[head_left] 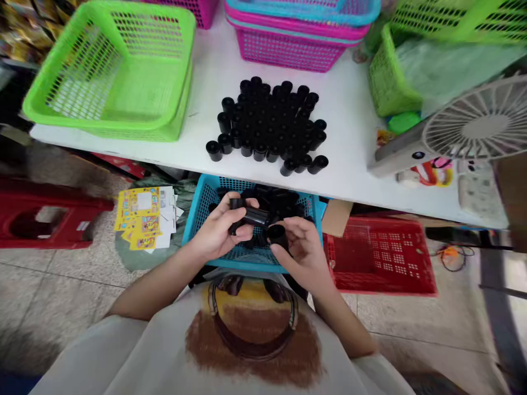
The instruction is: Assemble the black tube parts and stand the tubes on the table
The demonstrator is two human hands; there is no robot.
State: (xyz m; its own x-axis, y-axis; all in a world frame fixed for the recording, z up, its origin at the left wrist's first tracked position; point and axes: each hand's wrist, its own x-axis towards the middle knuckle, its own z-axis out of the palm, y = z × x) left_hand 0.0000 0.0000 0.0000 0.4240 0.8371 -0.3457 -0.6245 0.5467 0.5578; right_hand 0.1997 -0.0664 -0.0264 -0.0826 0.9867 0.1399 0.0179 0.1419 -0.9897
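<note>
My left hand (220, 229) is closed around a few black cylindrical tubes (251, 215), held over a blue basket (196, 211) on my lap. My right hand (302, 249) pinches one black tube (278, 235) just right of the left hand's bunch. More black tubes lie inside the blue basket under my hands. On the white table (349, 109) ahead stands a tight cluster of several upright black tubes (269, 123).
A green basket (111, 71) sits on the table's left, pink and blue baskets (292, 33) at the back, another green basket (395, 71) and a white fan (473, 123) at right. A red basket (379, 255), a red stool (45, 211) and yellow leaflets (142, 216) lie on the floor.
</note>
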